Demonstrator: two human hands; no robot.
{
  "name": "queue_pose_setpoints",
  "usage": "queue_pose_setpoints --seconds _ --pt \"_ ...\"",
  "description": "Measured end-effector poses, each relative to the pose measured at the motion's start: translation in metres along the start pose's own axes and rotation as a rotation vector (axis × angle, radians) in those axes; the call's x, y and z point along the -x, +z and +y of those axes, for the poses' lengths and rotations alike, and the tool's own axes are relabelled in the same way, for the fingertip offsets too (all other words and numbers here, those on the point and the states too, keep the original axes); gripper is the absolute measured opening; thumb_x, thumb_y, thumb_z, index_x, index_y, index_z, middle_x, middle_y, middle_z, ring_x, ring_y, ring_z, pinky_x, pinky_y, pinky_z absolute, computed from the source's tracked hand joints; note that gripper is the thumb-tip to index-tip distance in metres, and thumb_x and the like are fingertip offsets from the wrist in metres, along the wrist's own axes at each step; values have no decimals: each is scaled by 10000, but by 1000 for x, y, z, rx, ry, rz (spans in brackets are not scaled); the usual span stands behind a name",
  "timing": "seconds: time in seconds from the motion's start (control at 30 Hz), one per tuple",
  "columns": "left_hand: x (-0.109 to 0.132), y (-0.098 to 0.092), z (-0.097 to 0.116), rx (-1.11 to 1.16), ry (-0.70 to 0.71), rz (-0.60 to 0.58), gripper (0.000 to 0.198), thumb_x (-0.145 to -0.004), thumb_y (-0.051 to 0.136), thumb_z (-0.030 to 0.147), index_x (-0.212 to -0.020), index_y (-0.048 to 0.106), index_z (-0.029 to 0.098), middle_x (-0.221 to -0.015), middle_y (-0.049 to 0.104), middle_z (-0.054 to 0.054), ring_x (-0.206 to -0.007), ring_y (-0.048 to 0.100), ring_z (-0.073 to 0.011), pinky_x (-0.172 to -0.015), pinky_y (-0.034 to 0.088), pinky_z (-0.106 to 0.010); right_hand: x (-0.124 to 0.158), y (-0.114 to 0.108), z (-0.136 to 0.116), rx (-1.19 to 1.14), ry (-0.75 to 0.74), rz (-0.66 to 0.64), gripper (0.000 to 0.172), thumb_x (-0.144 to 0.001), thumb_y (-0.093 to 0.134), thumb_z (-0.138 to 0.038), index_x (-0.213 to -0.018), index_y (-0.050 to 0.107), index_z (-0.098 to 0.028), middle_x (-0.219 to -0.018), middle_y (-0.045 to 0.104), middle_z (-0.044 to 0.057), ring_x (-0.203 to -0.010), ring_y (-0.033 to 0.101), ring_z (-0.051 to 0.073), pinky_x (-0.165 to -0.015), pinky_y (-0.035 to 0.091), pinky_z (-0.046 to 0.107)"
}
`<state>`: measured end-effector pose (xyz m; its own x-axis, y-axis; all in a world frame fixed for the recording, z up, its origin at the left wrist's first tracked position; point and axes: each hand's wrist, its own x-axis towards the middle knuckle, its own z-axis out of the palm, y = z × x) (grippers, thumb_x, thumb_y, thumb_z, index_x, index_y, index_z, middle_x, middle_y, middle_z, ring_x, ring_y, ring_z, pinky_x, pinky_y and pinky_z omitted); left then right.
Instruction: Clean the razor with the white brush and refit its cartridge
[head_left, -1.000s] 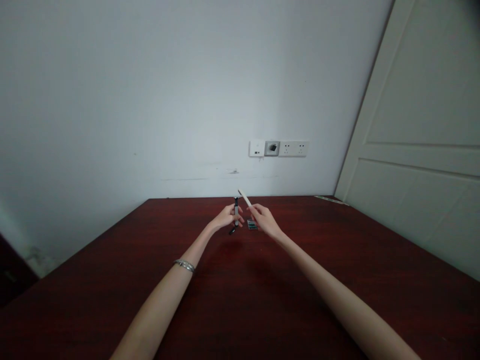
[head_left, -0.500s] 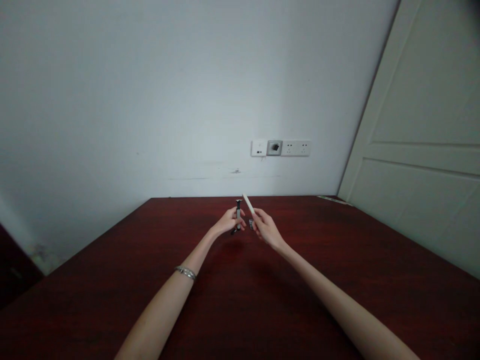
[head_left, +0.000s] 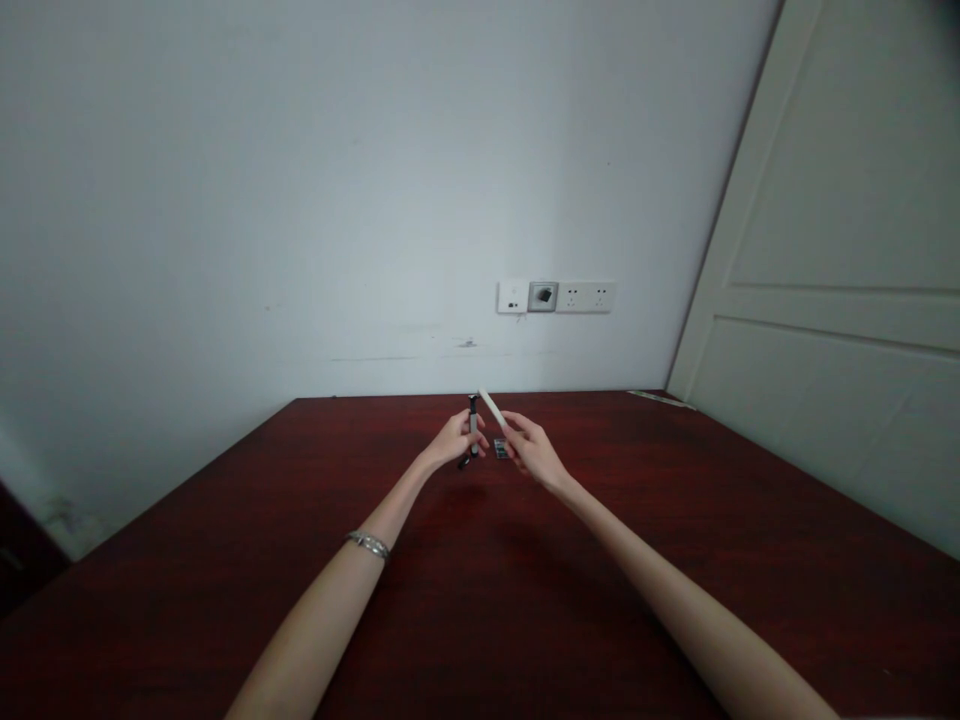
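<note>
My left hand (head_left: pixel 452 440) is closed around an upright grey-and-black stick (head_left: pixel 473 420) with a short crosspiece at its top. A dark piece juts out below that hand, at the stick's lower end. In my right hand (head_left: pixel 534 452) is a thin, pale white bar (head_left: pixel 492 408), tilted up and to the left. The bar's upper tip comes close to the stick's top; I cannot tell whether they touch. A small dark patterned item (head_left: pixel 500 449) shows between the hands, partly covered by my right fingers. The exact kinds of these things are too small to make out.
Both forearms reach over a dark red wooden table (head_left: pixel 465 600). Its far edge meets a pale wall (head_left: pixel 390 200) with sockets and switches (head_left: pixel 556 297). A pale strip (head_left: pixel 660 399) lies at the far right corner, near a white panelled door (head_left: pixel 840 300).
The view has shifted slightly to the right. The white bar's tip has come closer to the top of the stick. Both hands keep their holds, and more of the small patterned item shows.
</note>
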<state>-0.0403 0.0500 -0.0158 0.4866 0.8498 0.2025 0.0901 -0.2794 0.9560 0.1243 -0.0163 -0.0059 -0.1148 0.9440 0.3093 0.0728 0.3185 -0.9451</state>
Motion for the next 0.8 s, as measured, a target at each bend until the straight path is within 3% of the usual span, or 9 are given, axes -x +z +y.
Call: queue_pose_setpoints --seconds 0.37,0.53,0.8 --pt "-2 0 1 0 51 -24 165 -755 516 72 -866 418 142 -639 632 -17 -515 627 -126 -502 468 -216 4 4 -5 -13 21 10 458 -787 495 -432 -1149 510 -151 -444 385 -94 -322 272 51 -307 207 172" --pt "-2 -2 -2 -8 52 23 179 -765 523 84 -892 412 145 -656 640 -25 -515 629 -129 -481 457 -203 6 4 -6 -37 34 23 478 -772 512 -443 -1154 513 -155 -451 397 -90 -328 276 50 -310 194 171" --pt "-6 -3 -9 3 80 -29 171 -761 534 85 -860 410 148 -646 635 -19 -526 635 -132 -510 477 -222 5 6 0 -42 4 41 467 -781 506 -449 -1144 516 -155 -458 390 -84 -342 279 51 -324 224 176"
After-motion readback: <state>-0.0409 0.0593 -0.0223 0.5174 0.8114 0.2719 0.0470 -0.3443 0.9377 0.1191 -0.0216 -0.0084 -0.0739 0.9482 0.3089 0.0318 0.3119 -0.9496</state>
